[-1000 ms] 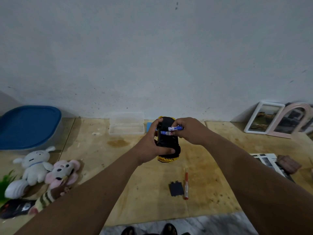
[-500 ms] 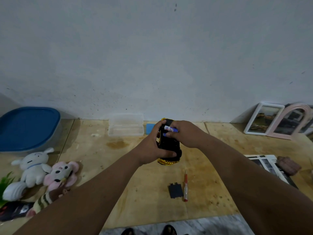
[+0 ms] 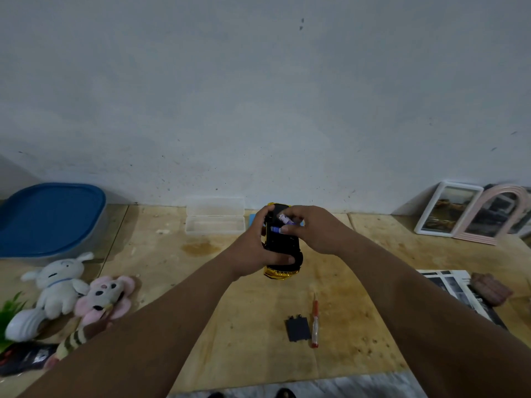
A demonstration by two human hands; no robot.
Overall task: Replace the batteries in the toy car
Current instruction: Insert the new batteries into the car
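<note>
From the head camera we see the toy car (image 3: pixel 283 248) held upside down above the middle of the wooden board (image 3: pixel 247 351), its black underside facing us and its yellow body showing at the near end. The left hand (image 3: pixel 257 251) is wrapped around the car from the left, thumb across the near part of the underside and fingers curled over the far end. The right hand (image 3: pixel 313 229) comes in from the right and pinches a purple-and-white battery (image 3: pixel 286 219) between thumb and fingertips, tilted over the car's far end. A second battery (image 3: pixel 275 229), blue, lies in the underside just below it; we cannot tell whether it is fully seated.

Toward the board's near edge, a black battery cover (image 3: pixel 298 328) lies flat, with a red-handled screwdriver (image 3: pixel 315 320) just beside it on the right. A clear plastic box (image 3: pixel 215 216) sits at the far edge, left of the car. Plush toys (image 3: pixel 83 294) lie along the left edge, and picture frames (image 3: pixel 471 214) lean against the wall at the far right corner.
</note>
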